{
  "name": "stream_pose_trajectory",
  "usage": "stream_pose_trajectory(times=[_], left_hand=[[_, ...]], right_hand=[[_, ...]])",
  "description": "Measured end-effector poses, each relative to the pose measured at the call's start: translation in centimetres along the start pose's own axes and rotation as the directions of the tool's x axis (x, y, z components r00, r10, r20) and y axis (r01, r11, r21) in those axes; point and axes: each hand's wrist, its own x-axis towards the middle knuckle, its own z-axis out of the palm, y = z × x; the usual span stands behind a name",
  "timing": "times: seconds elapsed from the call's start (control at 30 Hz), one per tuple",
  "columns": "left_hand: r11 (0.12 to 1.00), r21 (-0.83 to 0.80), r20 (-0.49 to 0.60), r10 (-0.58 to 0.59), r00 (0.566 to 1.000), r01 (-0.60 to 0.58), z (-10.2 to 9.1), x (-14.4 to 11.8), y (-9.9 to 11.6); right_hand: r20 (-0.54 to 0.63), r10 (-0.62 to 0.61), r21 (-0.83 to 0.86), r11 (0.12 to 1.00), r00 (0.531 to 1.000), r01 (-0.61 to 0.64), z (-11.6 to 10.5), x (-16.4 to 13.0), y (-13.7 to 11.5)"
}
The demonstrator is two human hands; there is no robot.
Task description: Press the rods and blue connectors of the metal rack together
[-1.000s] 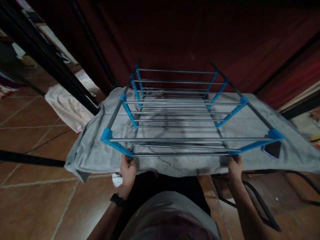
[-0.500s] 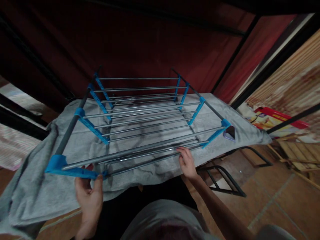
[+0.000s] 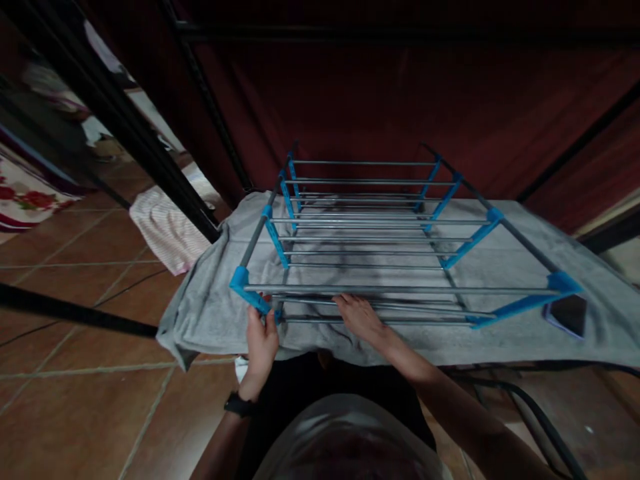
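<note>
A rack of grey metal rods and blue plastic side brackets lies in front of me, its top rod [image 3: 420, 290] running across the near side. At the near left corner, my left hand [image 3: 263, 341] is closed around the lower end of a blue bracket [image 3: 256, 301], thumb in front and fingers partly hidden behind it. My right hand [image 3: 361, 320] grips a slightly slanted metal rod [image 3: 305, 299] along the lower front of the rack. That rod's left end lies near the bracket in my left hand; whether it is seated there I cannot tell.
Under the rack spreads a grey cloth [image 3: 210, 327]. A phone [image 3: 567, 315] lies at the right by the corner bracket. Black metal posts [image 3: 135, 153] and a dark red panel [image 3: 360, 100] stand behind. A striped cloth [image 3: 170, 220] hangs at left above the tiled floor.
My view has turned left, so the rack appears farther right. My right hand has shifted left along the rod, closer to my left hand, which stays on the same bracket.
</note>
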Motion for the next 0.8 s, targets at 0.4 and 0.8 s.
stream_pose_trajectory(times=[0.4, 0.8], left_hand=[[0.946, -0.176, 0.062, -0.267, 0.962, 0.274, 0.6, -0.1, -1.7], [0.936, -0.097, -0.078, -0.345, 0.935, 0.338, 1.0, 0.4, -0.2]], right_hand=[[0.060, -0.045, -0.015, 0.999, 0.997, 0.046, -3.0, -1.3, -0.9], [0.073, -0.136, 0.099, 0.987, 0.988, 0.128, -3.0, 1.1, -3.8]])
